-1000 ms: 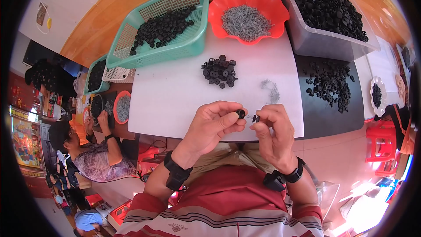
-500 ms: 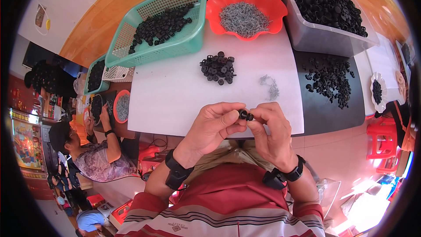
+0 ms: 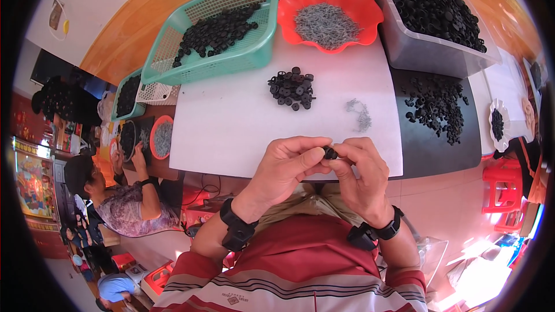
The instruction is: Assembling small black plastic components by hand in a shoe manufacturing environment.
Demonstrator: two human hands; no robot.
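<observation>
My left hand (image 3: 289, 164) and my right hand (image 3: 361, 173) meet above the near edge of the white sheet (image 3: 219, 133). Both are closed in a pinch on small round black plastic parts (image 3: 330, 153) pressed together between the fingertips. How the parts join is hidden by my fingers. Beyond my hands lies a pile of black plastic parts (image 3: 291, 89). To its right is a small scatter of thin silvery metal pins or screws (image 3: 362, 117), too small to tell which.
A green basket (image 3: 219, 60) of black parts, a red scalloped bowl (image 3: 374, 16) of metal pieces and a grey bin (image 3: 425, 52) heaped with black parts stand along the back. More black parts (image 3: 436, 107) lie on a dark mat at right. A co-worker (image 3: 136, 202) sits at left.
The black parts, seen slightly apart between my fingertips before, are now closer together and more covered. My hands have shifted slightly right in the picture, along with the whole view.
</observation>
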